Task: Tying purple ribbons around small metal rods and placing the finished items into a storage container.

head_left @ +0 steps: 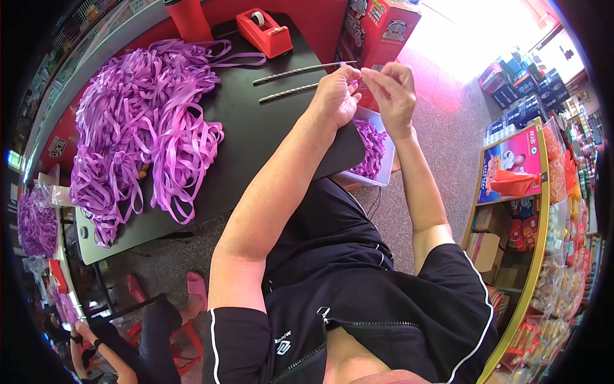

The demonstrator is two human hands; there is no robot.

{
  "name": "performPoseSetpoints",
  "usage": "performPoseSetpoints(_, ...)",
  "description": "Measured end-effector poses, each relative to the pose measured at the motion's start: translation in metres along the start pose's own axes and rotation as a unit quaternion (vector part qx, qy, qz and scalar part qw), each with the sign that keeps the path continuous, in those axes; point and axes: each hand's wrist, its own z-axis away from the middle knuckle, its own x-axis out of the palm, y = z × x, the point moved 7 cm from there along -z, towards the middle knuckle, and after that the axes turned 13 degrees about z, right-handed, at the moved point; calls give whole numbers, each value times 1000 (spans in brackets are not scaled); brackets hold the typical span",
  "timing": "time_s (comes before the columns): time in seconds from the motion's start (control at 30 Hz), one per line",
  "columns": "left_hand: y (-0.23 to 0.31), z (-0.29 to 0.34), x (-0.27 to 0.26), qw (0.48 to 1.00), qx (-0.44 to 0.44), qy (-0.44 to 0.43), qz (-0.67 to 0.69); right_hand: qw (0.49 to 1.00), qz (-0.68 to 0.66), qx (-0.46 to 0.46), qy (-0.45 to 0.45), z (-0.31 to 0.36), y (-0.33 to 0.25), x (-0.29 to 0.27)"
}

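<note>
My left hand (337,96) is closed over the table's right edge, and a bit of purple ribbon (352,88) shows at its fingers. Close beside it, my right hand (393,93) pinches thumb and fingers together; what they hold is too small to make out. Two long twisted metal rods stick out over the black table; the far rod (294,73) passes just beyond my left hand, and the near rod (288,93) runs behind it. A large heap of purple ribbons (147,109) covers the table's left part. Below my hands, a pale plastic bin (382,173) holds purple ribbon pieces (369,150).
A red tape dispenser (272,40) and a red cup-like object (188,22) stand at the table's (236,128) far side. Behind is a red printed box (384,32). Shelves of packaged goods (537,275) line the right. Lower left, another person's hands (83,331) work near more ribbons.
</note>
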Motion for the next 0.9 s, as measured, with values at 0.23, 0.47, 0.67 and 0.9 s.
performPoseSetpoints(0.23, 3, 2, 0, 1000, 6, 3, 13, 968, -180, 174, -34, -8, 22, 18)
performPoseSetpoints(0.47, 9, 10, 11, 997, 4, -41, 57, 876, -347, 335, -18, 1, 44, 21)
performPoseSetpoints(0.67, 9, 13, 16, 998, 2, -57, 22, 884, -331, 328, -29, 2, 34, 20)
performPoseSetpoints(0.9, 7, 7, 9, 999, 15, -43, 10, 893, -330, 304, -45, 7, 31, 27)
